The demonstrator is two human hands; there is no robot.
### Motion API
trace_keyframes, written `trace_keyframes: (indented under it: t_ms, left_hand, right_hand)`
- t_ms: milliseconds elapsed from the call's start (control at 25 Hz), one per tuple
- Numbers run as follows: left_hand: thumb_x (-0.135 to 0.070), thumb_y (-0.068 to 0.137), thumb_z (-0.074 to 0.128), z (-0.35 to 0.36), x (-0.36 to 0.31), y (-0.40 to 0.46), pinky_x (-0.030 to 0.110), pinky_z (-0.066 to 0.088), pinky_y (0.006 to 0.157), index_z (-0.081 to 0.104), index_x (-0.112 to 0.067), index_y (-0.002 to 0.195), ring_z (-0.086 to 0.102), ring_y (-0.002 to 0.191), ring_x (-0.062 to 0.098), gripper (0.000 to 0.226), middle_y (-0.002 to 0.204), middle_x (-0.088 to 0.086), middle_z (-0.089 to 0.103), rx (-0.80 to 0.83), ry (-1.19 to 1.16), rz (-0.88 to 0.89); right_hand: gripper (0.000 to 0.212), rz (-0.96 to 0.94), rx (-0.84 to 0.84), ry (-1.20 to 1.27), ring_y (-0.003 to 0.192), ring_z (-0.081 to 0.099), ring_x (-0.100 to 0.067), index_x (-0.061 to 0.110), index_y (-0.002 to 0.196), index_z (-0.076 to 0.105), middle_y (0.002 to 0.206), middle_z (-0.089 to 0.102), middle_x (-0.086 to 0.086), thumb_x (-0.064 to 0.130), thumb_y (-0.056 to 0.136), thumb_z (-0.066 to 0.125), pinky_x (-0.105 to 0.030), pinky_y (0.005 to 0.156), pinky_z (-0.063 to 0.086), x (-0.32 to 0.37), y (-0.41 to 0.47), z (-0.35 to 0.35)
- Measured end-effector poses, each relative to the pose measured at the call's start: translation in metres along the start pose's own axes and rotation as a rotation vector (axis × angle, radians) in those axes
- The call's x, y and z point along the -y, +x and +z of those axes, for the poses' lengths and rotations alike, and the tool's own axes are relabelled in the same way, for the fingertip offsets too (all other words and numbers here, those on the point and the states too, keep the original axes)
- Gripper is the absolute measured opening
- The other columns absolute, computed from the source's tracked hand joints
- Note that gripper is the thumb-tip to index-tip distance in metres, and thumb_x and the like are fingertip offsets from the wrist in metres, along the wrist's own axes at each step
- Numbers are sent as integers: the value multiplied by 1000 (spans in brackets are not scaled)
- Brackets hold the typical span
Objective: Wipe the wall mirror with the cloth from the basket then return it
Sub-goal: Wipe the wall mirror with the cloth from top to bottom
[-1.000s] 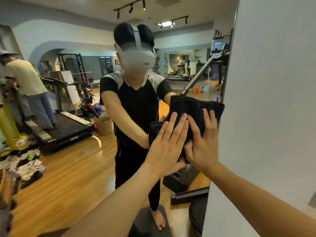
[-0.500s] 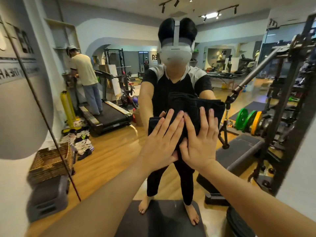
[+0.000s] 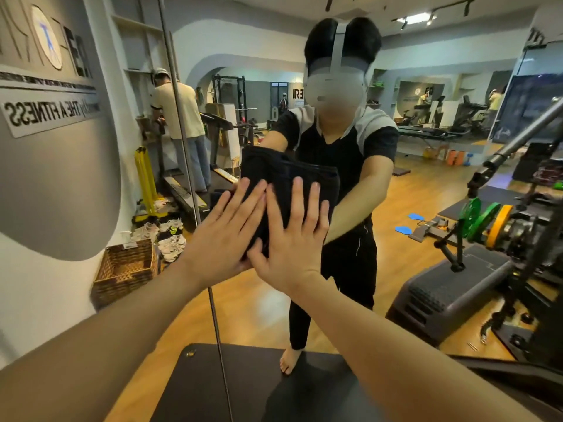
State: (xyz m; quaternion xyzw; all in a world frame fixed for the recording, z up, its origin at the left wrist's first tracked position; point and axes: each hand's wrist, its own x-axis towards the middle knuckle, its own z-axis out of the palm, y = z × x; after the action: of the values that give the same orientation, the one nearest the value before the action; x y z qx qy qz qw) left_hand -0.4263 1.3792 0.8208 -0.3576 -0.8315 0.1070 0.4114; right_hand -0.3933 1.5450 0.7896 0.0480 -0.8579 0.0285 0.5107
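A folded black cloth (image 3: 283, 178) lies flat against the wall mirror (image 3: 426, 193), which fills most of the view. My left hand (image 3: 225, 233) and my right hand (image 3: 294, 239) press side by side on the cloth's lower half, fingers straight and spread. The mirror reflects a person in a headset with both arms stretched toward the cloth. A woven wicker basket (image 3: 125, 272) shows in the reflection at lower left, on the floor by the wall.
A vertical seam (image 3: 195, 190) between mirror panels runs just left of my hands. A black mat (image 3: 243, 388) lies at the mirror's foot. Reflected are a grey step platform (image 3: 441, 287), a weight rack (image 3: 502, 220), a treadmill and another person at the back left.
Both hands have slid the cloth leftward across the mirror, from the right edge by the white wall to near the panel seam. The basket has come into view.
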Motion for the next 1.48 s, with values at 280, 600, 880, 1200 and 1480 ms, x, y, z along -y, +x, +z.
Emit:
trace_keyframes:
  t_ms: [280,600,880,1200,1480]
  left_hand:
    - [-36,98,43,-2,9,-16,55,21,126,0,-4,163,-4,159,35,84,172,15,-6,73,22,-72]
    - [-30,99,52,25,26,-66,63,21,124,-8,-13,163,-13,158,30,89,172,6,-14,51,-248,-214]
    - [-41,97,50,68,-5,-90,68,14,123,-2,-3,162,-11,158,37,92,172,12,-11,-49,-247,-290]
    - [-47,96,58,72,-97,-70,72,13,121,0,-2,162,-13,156,43,99,171,17,-12,-48,-334,-329]
    - [-45,97,40,47,-267,37,74,19,117,-2,-3,162,-9,155,48,88,171,18,-10,-49,-390,-329]
  right_hand:
    - [100,-36,64,-30,156,-4,-46,16,166,16,170,3,-24,56,84,56,-65,125,6,17,2,11]
    - [93,-138,42,-34,157,2,-46,19,165,22,171,9,-24,54,86,56,-61,127,4,59,-6,38]
    - [85,-289,-33,-3,158,10,-42,19,163,30,170,20,-20,41,86,58,-54,130,6,44,-34,63]
    - [80,-375,-14,-38,158,13,-40,19,164,27,170,20,-18,36,91,55,-50,131,6,-34,-75,45]
    - [66,-372,-31,-194,157,20,-41,16,161,35,168,24,-20,33,100,52,-53,129,17,-209,-111,-41]
